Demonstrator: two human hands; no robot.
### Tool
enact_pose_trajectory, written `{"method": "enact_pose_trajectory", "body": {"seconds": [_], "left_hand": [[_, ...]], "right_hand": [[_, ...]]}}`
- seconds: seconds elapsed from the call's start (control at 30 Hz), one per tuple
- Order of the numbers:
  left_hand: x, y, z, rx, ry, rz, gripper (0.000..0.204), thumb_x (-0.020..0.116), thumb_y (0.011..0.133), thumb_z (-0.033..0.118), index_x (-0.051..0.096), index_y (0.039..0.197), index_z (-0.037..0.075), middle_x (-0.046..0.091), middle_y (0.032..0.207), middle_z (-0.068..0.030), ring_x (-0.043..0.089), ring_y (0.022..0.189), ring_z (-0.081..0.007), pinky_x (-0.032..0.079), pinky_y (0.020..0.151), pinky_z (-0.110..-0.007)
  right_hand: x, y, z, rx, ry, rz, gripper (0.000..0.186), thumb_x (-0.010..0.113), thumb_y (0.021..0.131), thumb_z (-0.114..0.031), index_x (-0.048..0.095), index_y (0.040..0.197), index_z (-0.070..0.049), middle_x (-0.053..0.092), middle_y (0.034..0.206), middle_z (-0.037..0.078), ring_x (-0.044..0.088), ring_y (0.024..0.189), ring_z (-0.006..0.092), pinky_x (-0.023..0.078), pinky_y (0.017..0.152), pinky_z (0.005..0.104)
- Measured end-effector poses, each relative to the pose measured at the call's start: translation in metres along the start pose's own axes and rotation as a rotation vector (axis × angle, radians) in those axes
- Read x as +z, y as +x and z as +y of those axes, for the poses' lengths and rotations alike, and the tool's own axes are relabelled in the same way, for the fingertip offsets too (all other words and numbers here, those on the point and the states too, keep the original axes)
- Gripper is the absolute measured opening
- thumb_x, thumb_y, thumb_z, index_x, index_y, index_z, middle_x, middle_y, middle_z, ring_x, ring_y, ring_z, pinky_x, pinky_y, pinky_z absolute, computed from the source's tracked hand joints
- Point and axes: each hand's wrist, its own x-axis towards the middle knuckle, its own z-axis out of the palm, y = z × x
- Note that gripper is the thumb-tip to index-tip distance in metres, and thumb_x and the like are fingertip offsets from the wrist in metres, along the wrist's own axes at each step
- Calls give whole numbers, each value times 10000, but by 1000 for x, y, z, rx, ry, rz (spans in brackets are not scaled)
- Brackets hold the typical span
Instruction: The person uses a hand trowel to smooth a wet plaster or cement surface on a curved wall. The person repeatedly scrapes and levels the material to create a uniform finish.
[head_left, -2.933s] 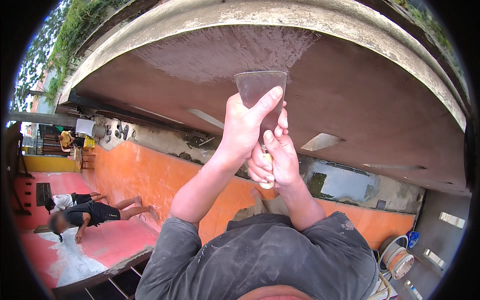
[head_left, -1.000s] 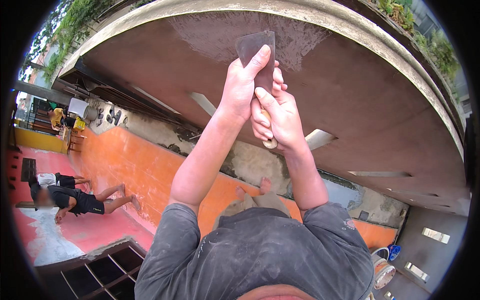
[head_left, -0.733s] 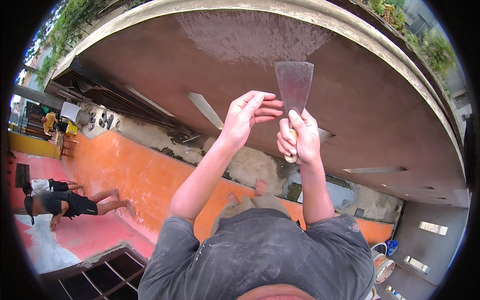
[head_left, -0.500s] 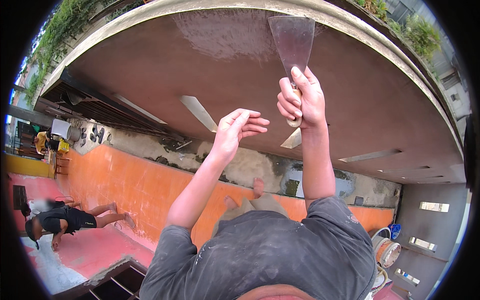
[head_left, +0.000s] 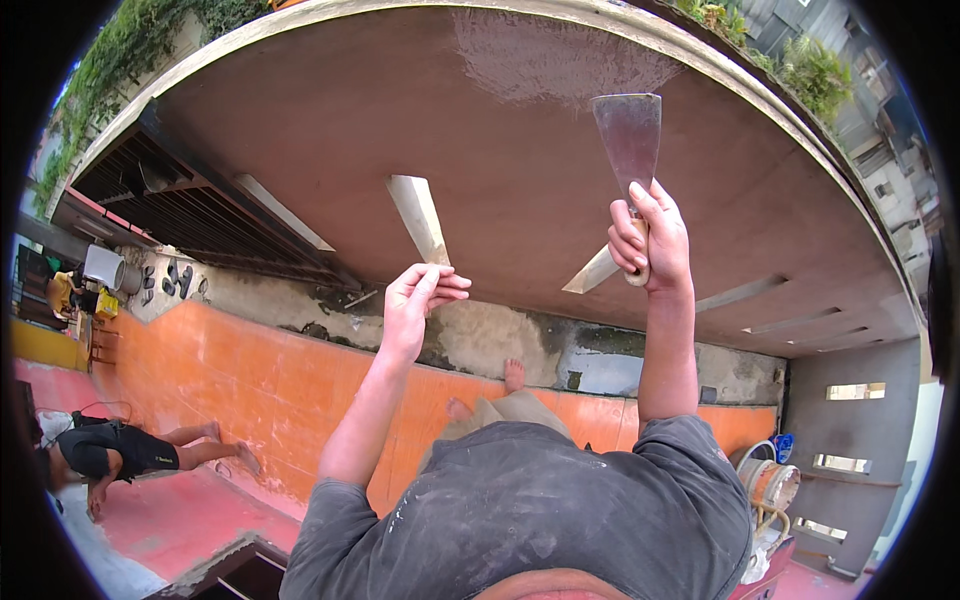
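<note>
My right hand (head_left: 650, 240) is closed around the wooden handle of a putty knife (head_left: 630, 140). Its broad metal blade points up, away from me, in front of the brown wall (head_left: 300, 110). A paler, streaky patch (head_left: 550, 60) covers part of the wall near its top edge, beyond the blade. Whether the blade touches the wall I cannot tell. My left hand (head_left: 420, 300) is raised at chest height to the left, thumb and fingers drawn together, with nothing visible in them. It is nearest a slanted slot (head_left: 418, 215) in the wall.
An orange tiled strip (head_left: 300, 370) runs under my feet, beside a wet concrete strip (head_left: 490, 335) along the wall's base. At lower left another person (head_left: 120, 445) bends over the pink floor. A bucket (head_left: 770, 487) stands at right. A dark grille (head_left: 190, 210) is at left.
The putty knife in my right hand has come down and right, away from the wall's top edge. My left hand has moved down and left, its fingers drawing together. My view has shifted slightly.
</note>
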Motion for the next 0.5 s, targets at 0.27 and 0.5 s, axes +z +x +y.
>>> {"method": "enact_pose_trajectory", "body": {"seconds": [0.27, 0.5], "left_hand": [[19, 11, 52, 606, 300, -11, 299, 725, 937, 59, 649, 1221, 1, 728, 1148, -110, 690, 1030, -192, 525, 976, -316], [27, 0, 52, 570, 468, -244, 65, 803, 841, 26, 765, 892, 12, 719, 858, -64, 660, 832, -150, 511, 747, -297]], "right_hand": [[47, -53, 55, 407, -465, -161, 389, 505, 1074, -219, 543, 1437, -85, 427, 579, -62, 361, 437, 25, 322, 397, 211], [58, -95, 80, 597, -574, -307, 551, 490, 1077, -251, 349, 1609, -206, 393, 595, -63, 336, 493, 38, 357, 446, 238]]}}
